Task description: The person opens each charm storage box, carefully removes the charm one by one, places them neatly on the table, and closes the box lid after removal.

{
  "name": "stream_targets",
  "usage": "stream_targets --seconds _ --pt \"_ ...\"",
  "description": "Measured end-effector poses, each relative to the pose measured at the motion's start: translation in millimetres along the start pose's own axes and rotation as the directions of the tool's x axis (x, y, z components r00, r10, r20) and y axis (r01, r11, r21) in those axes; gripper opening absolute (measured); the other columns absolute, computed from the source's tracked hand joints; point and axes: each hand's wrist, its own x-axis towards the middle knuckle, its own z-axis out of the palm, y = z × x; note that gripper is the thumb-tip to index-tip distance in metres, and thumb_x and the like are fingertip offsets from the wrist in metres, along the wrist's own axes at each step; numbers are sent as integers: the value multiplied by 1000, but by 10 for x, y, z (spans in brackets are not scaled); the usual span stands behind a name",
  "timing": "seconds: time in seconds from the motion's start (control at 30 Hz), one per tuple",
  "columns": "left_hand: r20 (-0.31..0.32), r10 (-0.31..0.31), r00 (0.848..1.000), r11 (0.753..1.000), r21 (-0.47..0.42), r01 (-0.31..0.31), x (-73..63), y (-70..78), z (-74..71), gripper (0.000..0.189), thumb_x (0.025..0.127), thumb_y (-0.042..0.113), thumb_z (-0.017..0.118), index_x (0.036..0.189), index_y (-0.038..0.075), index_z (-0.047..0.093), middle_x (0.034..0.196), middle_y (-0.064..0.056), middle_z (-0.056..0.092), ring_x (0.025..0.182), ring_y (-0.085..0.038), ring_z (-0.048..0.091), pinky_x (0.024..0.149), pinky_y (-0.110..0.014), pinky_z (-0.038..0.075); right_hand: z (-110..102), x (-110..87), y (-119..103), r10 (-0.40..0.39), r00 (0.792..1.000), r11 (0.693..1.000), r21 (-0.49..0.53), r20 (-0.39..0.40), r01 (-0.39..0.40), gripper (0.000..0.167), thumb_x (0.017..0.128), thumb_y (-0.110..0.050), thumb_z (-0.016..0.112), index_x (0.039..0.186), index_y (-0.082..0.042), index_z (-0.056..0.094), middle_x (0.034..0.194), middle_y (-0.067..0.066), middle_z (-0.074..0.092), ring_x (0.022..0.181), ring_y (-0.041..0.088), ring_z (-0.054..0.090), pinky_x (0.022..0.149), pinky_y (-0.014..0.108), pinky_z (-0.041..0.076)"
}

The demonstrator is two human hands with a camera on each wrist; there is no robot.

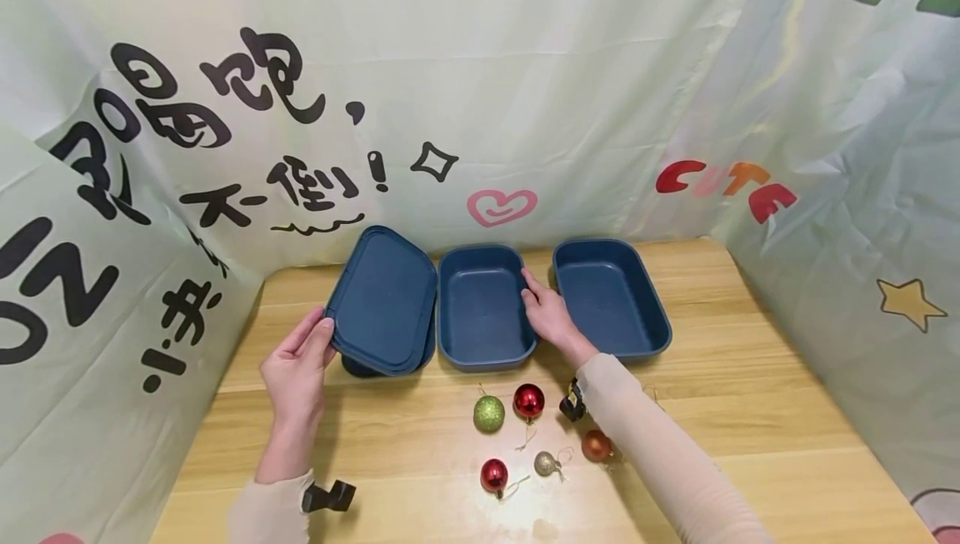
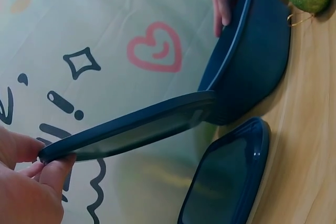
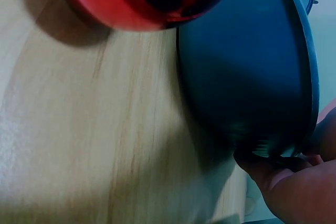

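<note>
My left hand (image 1: 296, 365) pinches the edge of a dark blue lid (image 1: 386, 302) between thumb and fingers. The lid is tilted, its far end close to the side of the middle box in the left wrist view. Beneath it another dark blue lid (image 2: 226, 174) lies on the table, mostly hidden from the head view. At the middle dark blue box (image 1: 480, 306), an open rectangular container, my right hand (image 1: 551, 315) holds the right wall, with fingers at the rim and the thumb outside in the right wrist view (image 3: 294, 174).
Another open blue box (image 1: 615, 298) stands to the right. In front of the boxes lie several baubles: a glittery green one (image 1: 489, 414), red ones (image 1: 528, 400) (image 1: 493, 474), a small gold one (image 1: 546, 464) and an orange one (image 1: 596, 446). A printed curtain (image 1: 585, 111) hangs behind the wooden table (image 1: 420, 461).
</note>
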Motion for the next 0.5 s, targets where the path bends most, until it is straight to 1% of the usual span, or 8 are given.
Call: stream_targets --seconds 0.1,0.17,0.23,0.27,0.33,0.4,0.43,0.5 --pt "4 10 1000 1000 -8 -10 -21 -12 40 44 91 4 81 130 -11 69 88 7 82 85 -4 78 69 -19 62 -4 5 8 2 1000 1000 4 2 -2 54 114 -17 44 166 -12 33 85 16 55 45 14 29 60 33 37" --pt "1 22 1000 1000 0 -22 -42 -24 63 44 90 6 83 129 -11 70 88 7 82 84 -3 78 68 -18 61 -1 1 3 3 1000 1000 1 4 -3 54 114 -17 44 166 -12 33 91 22 57 46 14 29 61 33 37" --pt "1 38 999 999 11 -38 -65 -40 92 44 90 8 84 128 -10 71 88 8 82 84 -2 78 68 -17 61 0 -3 0 0 1000 1000 -3 -1 0 54 114 -17 44 166 -11 33 105 27 62 46 14 28 62 33 37" --pt "3 41 999 999 22 -42 -77 -48 106 45 90 9 84 128 -10 71 88 9 82 85 -1 78 68 -17 61 -1 -3 0 -3 1000 1000 -6 -4 3 54 114 -16 44 166 -11 33 116 30 64 46 14 28 62 34 37" --pt "12 55 998 997 44 -55 -107 -62 139 45 91 10 83 130 -10 70 87 12 81 85 1 77 69 -16 61 -1 -6 -9 -1 1000 1000 -8 -6 1 54 114 -16 44 166 -11 33 124 34 62 46 13 27 63 34 37" --pt "20 75 997 995 69 -76 -145 -74 174 45 91 11 83 129 -9 71 88 14 81 86 2 77 70 -16 61 1 -2 -5 0 1000 1000 -7 -9 0 54 114 -16 44 166 -11 34 126 34 62 46 13 27 63 34 37" --pt "20 89 996 992 86 -91 -167 -79 194 44 91 12 83 129 -8 72 88 16 80 86 3 77 69 -15 60 2 0 -2 -3 1000 1000 -9 -11 3 54 114 -16 44 166 -10 34 133 34 61 46 13 27 65 33 38" --pt "17 119 993 986 113 -120 -212 -90 237 42 91 15 84 127 -5 74 87 17 80 85 3 76 67 -14 60 7 3 2 3 1000 1000 -6 -7 -3 54 114 -17 43 166 -11 33 113 33 61 45 13 28 64 33 38"
